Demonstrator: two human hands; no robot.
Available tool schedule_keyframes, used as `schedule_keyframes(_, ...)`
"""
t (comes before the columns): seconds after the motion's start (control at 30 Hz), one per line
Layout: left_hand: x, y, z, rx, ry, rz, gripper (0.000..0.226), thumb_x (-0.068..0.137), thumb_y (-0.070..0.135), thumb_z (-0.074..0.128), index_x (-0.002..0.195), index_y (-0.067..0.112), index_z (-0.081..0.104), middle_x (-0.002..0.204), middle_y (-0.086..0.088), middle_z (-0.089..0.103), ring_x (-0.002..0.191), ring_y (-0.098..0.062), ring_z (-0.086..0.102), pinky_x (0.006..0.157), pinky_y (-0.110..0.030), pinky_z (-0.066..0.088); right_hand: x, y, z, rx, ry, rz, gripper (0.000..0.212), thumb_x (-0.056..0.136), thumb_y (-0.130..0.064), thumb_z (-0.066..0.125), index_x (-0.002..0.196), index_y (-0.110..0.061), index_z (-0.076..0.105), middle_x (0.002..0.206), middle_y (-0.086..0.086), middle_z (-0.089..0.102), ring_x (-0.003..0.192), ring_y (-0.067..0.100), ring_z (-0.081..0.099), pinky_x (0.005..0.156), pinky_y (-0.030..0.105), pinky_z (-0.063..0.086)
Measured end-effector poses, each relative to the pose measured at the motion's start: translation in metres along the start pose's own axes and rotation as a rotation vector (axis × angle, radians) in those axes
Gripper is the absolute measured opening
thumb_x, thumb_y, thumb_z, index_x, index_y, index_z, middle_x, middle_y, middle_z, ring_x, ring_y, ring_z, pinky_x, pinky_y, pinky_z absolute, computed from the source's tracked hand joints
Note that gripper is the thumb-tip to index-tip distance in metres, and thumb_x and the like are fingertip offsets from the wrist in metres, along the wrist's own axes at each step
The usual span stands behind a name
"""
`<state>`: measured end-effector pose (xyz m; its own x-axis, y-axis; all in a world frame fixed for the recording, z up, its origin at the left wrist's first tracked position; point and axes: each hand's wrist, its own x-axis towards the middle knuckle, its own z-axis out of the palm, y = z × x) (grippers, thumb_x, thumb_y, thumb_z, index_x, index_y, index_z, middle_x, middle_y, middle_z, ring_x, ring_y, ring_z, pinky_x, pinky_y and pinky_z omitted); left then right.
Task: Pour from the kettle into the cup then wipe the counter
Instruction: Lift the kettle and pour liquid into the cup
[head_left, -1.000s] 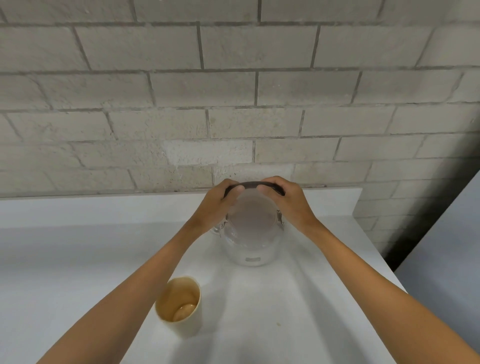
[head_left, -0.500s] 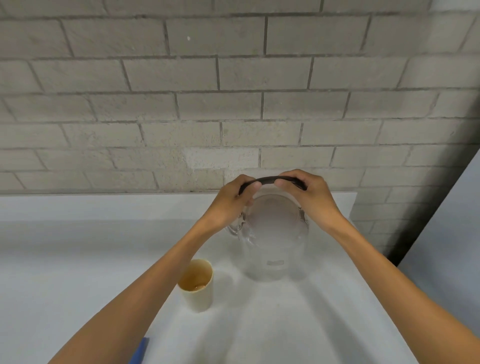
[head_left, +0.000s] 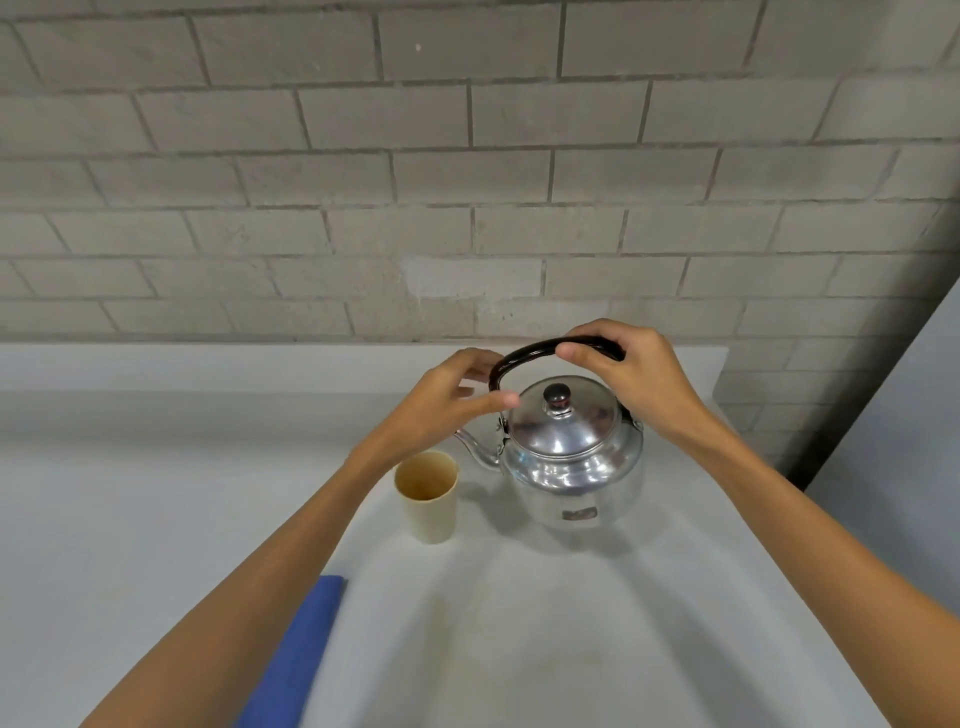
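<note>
A shiny metal kettle (head_left: 569, 462) stands upright on the white counter (head_left: 519, 623), lid on, spout pointing left. My right hand (head_left: 631, 379) is closed around its dark arched handle (head_left: 524, 356). My left hand (head_left: 449, 405) hovers just left of the handle with fingers spread, holding nothing. A beige cup (head_left: 428, 496) stands upright left of the kettle, just under the spout. A blue cloth (head_left: 301, 654) lies on the counter near me, partly hidden by my left forearm.
A grey brick wall (head_left: 467, 182) rises right behind the counter. The counter's right edge runs diagonally past my right arm, with a dark gap and a pale panel (head_left: 909, 467) beyond it.
My left hand has let go of the kettle handle and opened. The view has pulled back and sharpened, and the blue cloth has come further into sight.
</note>
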<state>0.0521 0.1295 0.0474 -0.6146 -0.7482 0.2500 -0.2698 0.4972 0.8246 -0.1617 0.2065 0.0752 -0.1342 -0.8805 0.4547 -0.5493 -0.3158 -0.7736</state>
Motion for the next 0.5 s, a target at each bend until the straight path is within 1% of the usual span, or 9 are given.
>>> schedule_keyframes(0.07, -0.013, -0.019, -0.006, 0.077, -0.022, -0.069, 0.077, 0.062, 0.057, 0.071, 0.128, 0.025, 0.046, 0.129, 0.007, 0.051, 0.118, -0.004, 0.047, 0.095, -0.021, 0.038, -0.003, -0.003, 0.003, -0.005, -0.021, -0.005, 0.012, 0.081, -0.035, 0.07, 0.092, -0.028, 0.071, 0.087, -0.015, 0.072, 0.083, -0.003, 0.064, 0.071, 0.006, 0.045)
schedule_keyframes(0.13, -0.026, -0.04, -0.012, 0.136, -0.05, -0.155, 0.092, 0.055, 0.06, 0.074, 0.134, 0.027, 0.038, 0.137, 0.007, 0.042, 0.125, -0.006, 0.039, 0.098, -0.024, 0.033, -0.005, -0.006, 0.006, -0.015, -0.034, -0.014, 0.008, 0.081, -0.034, 0.07, 0.089, -0.032, 0.07, 0.085, -0.017, 0.071, 0.082, -0.006, 0.063, 0.07, 0.003, 0.043)
schedule_keyframes(0.2, -0.038, -0.059, -0.016, 0.178, -0.097, -0.232, 0.102, 0.05, 0.065, 0.075, 0.137, 0.03, 0.033, 0.141, 0.007, 0.036, 0.13, -0.009, 0.033, 0.101, -0.027, 0.031, -0.006, -0.01, 0.008, -0.031, -0.038, -0.021, 0.008, 0.081, -0.034, 0.07, 0.089, -0.032, 0.07, 0.086, -0.017, 0.071, 0.082, -0.006, 0.063, 0.07, 0.002, 0.043)
schedule_keyframes(0.3, -0.052, -0.081, -0.015, 0.228, -0.145, -0.303, 0.112, 0.044, 0.068, 0.077, 0.139, 0.033, 0.028, 0.144, 0.006, 0.03, 0.133, -0.012, 0.03, 0.103, -0.03, 0.031, -0.004, -0.013, 0.011, -0.055, -0.053, -0.023, 0.013, 0.081, -0.033, 0.071, 0.093, -0.027, 0.072, 0.088, -0.016, 0.072, 0.083, -0.005, 0.064, 0.072, 0.003, 0.044)
schedule_keyframes(0.4, -0.063, -0.093, -0.012, 0.22, -0.155, -0.347, 0.118, 0.04, 0.068, 0.079, 0.139, 0.035, 0.024, 0.146, 0.006, 0.028, 0.132, -0.015, 0.032, 0.107, -0.037, 0.033, -0.003, -0.016, 0.014, -0.09, -0.079, -0.018, 0.011, 0.081, -0.032, 0.071, 0.091, -0.027, 0.072, 0.084, -0.017, 0.07, 0.079, -0.01, 0.061, 0.069, 0.0, 0.04)
schedule_keyframes(0.43, -0.065, -0.096, -0.011, 0.211, -0.149, -0.355, 0.119, 0.04, 0.068, 0.079, 0.14, 0.035, 0.023, 0.146, 0.006, 0.028, 0.131, -0.016, 0.033, 0.107, -0.039, 0.034, -0.002, -0.017, 0.015, -0.106, -0.089, -0.021, 0.012, 0.081, -0.032, 0.071, 0.092, -0.026, 0.072, 0.084, -0.015, 0.07, 0.079, -0.01, 0.061, 0.068, 0.0, 0.04)
schedule_keyframes(0.5, -0.067, -0.099, -0.01, 0.198, -0.129, -0.361, 0.12, 0.04, 0.065, 0.08, 0.14, 0.033, 0.023, 0.146, 0.005, 0.03, 0.129, -0.016, 0.035, 0.106, -0.036, 0.034, -0.001, -0.021, 0.017, -0.142, -0.106, -0.034, 0.017, 0.081, -0.033, 0.07, 0.094, -0.022, 0.073, 0.087, -0.011, 0.071, 0.082, -0.004, 0.061, 0.07, 0.003, 0.042)
